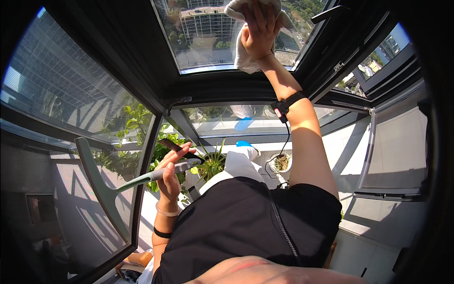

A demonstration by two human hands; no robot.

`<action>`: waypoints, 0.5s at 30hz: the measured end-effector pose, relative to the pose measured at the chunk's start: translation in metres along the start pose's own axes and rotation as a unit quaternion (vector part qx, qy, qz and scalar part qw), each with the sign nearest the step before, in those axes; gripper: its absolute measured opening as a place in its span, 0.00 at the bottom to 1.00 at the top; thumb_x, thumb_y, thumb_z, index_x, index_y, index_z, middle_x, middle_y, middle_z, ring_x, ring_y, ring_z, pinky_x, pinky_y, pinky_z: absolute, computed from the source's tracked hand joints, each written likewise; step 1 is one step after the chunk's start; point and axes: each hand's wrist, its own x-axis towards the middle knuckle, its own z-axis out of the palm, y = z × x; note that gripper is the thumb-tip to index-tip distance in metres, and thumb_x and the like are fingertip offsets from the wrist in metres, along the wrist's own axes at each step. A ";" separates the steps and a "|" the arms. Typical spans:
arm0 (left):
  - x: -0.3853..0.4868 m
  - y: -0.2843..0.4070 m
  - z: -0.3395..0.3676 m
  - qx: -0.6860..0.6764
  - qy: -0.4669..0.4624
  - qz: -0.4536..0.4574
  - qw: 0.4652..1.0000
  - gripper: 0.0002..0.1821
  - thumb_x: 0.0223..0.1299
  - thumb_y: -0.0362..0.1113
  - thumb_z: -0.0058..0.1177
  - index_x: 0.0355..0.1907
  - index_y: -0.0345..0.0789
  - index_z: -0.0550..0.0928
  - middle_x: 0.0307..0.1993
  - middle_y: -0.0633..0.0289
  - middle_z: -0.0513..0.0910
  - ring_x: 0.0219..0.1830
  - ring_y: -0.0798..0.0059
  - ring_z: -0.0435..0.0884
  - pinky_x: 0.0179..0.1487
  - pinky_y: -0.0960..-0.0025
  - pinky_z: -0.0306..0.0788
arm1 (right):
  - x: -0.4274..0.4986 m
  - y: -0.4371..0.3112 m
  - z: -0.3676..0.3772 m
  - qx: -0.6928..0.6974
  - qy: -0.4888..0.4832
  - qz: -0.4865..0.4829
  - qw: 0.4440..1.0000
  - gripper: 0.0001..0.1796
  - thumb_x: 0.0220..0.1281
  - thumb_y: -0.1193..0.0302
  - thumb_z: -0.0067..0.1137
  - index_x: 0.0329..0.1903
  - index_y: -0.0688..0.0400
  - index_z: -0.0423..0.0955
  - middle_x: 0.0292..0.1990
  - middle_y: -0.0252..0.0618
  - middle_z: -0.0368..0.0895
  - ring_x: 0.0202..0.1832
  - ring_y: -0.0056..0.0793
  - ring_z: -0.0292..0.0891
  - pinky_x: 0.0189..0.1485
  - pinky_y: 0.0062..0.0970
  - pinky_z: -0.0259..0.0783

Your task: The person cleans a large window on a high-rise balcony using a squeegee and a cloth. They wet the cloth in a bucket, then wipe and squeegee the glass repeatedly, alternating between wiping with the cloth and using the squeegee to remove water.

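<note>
My right hand (260, 39) is raised at the top of the view and presses a white cloth (244, 58) against the window glass (207, 44); part of the cloth bunches above the fingers and part hangs below the palm. At the lower left, my left hand (172, 174) holds a green and grey window squeegee (142, 179) by its handle, its wide head pointing left beside the open window sash. A dark, flat object (173, 147), which I cannot name, lies along the fingers of the same hand.
The black frame of an open glass sash (142, 174) stands close at the left. Potted plants (212, 165) and a smaller white pot (281, 162) are on the floor by the lower glass. A window handle (328, 14) juts out at upper right. A cable (288, 136) hangs from my right forearm strap.
</note>
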 end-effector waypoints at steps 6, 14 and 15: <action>0.008 -0.005 -0.003 0.012 -0.015 0.017 1.000 0.32 0.70 0.47 0.36 0.55 0.20 0.82 0.56 0.40 0.82 0.52 0.46 0.85 0.63 0.50 0.74 | -0.039 0.017 -0.002 -0.011 -0.137 -0.301 0.944 0.35 0.60 0.53 0.65 0.71 0.30 0.69 0.77 0.18 0.60 0.80 0.26 0.49 0.82 0.50 0.44; 0.006 0.000 0.001 -0.006 0.014 0.005 1.000 0.34 0.70 0.49 0.33 0.56 0.20 0.82 0.57 0.41 0.82 0.53 0.46 0.85 0.63 0.52 0.75 | -0.104 0.045 0.006 -0.026 0.135 0.261 0.955 0.35 0.59 0.80 0.44 0.72 0.62 0.54 0.73 0.61 0.57 0.76 0.68 0.48 0.74 0.66 0.46; 0.006 0.002 0.002 -0.006 0.014 0.003 1.000 0.35 0.70 0.49 0.32 0.56 0.20 0.82 0.58 0.41 0.82 0.53 0.47 0.85 0.63 0.53 0.75 | -0.110 0.029 0.013 -0.005 0.115 0.347 0.931 0.35 0.62 0.78 0.44 0.73 0.64 0.52 0.74 0.63 0.51 0.78 0.68 0.42 0.77 0.64 0.43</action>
